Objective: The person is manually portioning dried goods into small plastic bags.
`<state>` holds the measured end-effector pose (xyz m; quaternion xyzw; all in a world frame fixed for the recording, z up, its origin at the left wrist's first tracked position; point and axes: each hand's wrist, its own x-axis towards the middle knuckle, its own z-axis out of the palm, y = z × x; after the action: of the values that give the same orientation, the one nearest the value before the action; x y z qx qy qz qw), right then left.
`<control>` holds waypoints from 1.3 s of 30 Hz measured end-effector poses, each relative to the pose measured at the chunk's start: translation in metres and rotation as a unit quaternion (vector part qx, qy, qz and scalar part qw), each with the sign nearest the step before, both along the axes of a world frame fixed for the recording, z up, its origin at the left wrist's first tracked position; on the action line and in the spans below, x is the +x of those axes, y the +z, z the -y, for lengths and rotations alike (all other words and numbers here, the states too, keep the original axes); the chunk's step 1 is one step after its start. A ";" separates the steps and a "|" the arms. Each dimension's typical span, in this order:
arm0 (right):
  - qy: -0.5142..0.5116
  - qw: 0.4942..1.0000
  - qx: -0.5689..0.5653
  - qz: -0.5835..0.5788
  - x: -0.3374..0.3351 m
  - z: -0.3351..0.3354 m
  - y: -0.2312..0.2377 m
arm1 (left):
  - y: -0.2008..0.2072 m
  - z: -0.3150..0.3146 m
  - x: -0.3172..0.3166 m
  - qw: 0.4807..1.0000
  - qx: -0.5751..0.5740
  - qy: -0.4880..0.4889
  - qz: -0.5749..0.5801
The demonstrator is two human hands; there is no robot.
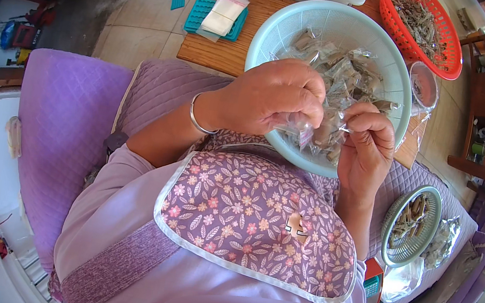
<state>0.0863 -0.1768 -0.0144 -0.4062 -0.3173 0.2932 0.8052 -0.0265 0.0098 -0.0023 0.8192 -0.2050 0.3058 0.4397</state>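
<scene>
My left hand (281, 95), with a silver bangle at its wrist, is closed with bent fingers on a small clear plastic bag (302, 130). Opposite it, my right hand (369, 143) pinches clear film at the bag's other side between thumb and forefinger. Both hands are over the near part of a large pale blue mesh basket (263, 38). Inside that basket lie many clear packets (324, 57) of brownish-grey dried pieces. My fingers partly hide the held bag, and its contents are hard to make out against the packets beneath.
On the wooden table (206, 53), a stack of clear bags (224, 14) rests on a teal tray (196, 16). Farther right stand a red basket (450, 72) of dried pieces and a clear tub (423, 84). A small green basket (389, 234) sits on the purple sofa.
</scene>
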 end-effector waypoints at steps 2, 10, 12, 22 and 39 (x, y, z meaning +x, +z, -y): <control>0.007 0.999 -0.036 -0.012 -0.001 0.002 0.003 | -0.003 -0.001 0.000 1.000 0.018 0.009 0.008; 0.037 0.995 -0.092 -0.008 0.011 0.010 0.001 | 0.001 0.001 -0.007 0.996 0.082 0.033 -0.016; 0.030 0.985 -0.169 -0.011 0.012 0.017 0.004 | 0.000 -0.004 -0.011 0.991 0.128 0.045 -0.014; 0.017 0.947 -0.311 0.073 0.038 0.011 0.015 | -0.023 -0.011 -0.017 0.880 -0.398 0.223 -0.130; 0.042 0.766 -0.402 0.501 0.021 -0.045 -0.016 | -0.049 -0.004 -0.008 0.916 -0.212 0.335 -0.052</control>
<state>0.1076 -0.1319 -0.0300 -0.7678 -0.5456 0.1823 0.2821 -0.0340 0.0138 -0.0509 0.7419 0.1745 0.4285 0.4852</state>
